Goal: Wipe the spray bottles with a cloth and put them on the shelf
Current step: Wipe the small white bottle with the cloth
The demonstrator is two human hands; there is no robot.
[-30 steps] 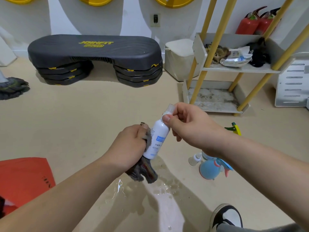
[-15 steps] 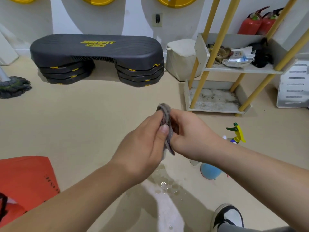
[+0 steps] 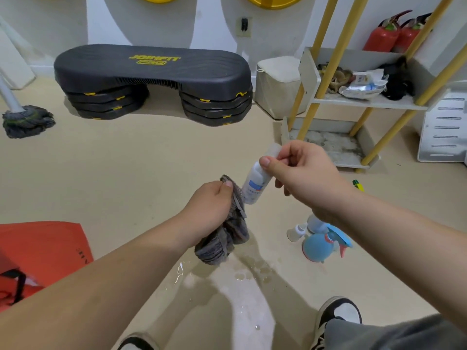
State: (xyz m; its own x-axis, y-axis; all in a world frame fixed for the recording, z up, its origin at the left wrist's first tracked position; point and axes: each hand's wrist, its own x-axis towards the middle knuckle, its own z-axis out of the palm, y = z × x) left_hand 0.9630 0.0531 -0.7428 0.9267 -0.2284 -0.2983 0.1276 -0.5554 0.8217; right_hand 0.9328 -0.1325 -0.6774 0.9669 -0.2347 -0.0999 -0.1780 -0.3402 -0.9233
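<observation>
A person's right hand pinches the top of a small white spray bottle between thumb and curled fingers, holding it tilted in the air above the floor. The left hand has its fingers curled around a bunched grey cloth, which touches the bottle's lower end. A blue spray bottle stands on the floor near the shelf, which is at the right edge.
</observation>
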